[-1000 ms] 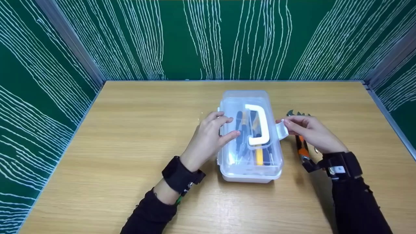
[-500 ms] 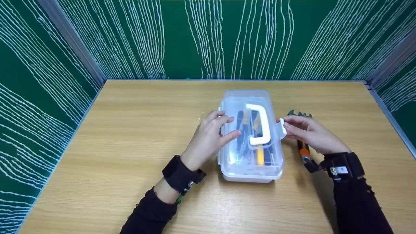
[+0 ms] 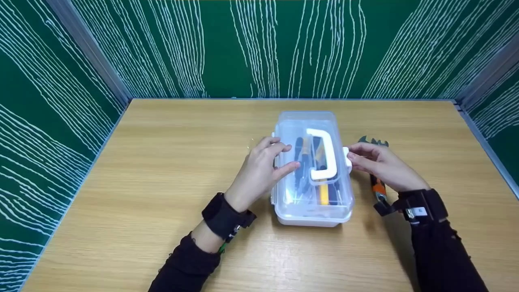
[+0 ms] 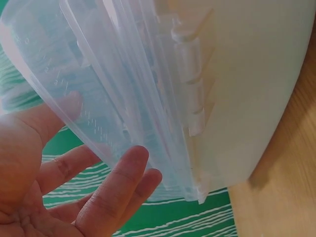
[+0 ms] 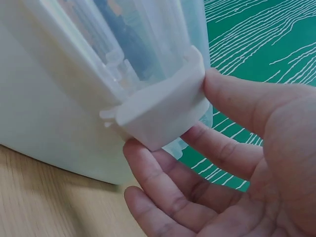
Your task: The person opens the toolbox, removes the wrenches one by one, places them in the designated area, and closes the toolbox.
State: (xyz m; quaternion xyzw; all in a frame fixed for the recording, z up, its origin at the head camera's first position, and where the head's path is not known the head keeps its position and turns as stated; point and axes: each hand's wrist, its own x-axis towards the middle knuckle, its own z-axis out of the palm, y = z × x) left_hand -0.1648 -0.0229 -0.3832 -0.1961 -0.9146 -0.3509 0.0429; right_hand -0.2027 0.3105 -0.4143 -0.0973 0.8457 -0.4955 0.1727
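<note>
A clear-lidded plastic toolbox (image 3: 312, 221) with a white carry handle (image 3: 330, 156) stands on the table, its lid down. Through the lid, dark tools and a yellow one (image 3: 324, 194) show. My right hand (image 3: 383, 168) holds the white latch (image 5: 163, 111) on the box's right side, thumb at its upper edge and fingers beneath. On the hinge side, my left hand (image 3: 261, 168) is spread beside the lid, its thumb over the top. The left wrist view shows its relaxed fingers (image 4: 116, 190) near the clear lid wall, with the white hinge (image 4: 190, 64) beyond.
A tool with an orange and black handle (image 3: 378, 187) and a dark toothed head (image 3: 374, 141) lies right of the box, partly hidden under my right hand. Green walls with white lines (image 3: 239, 48) bound the wooden table (image 3: 162, 162) at the back and sides.
The latch has swung from sticking outward to lying against the box's side, and my right hand has moved slightly left with it. My left hand has hardly moved.
</note>
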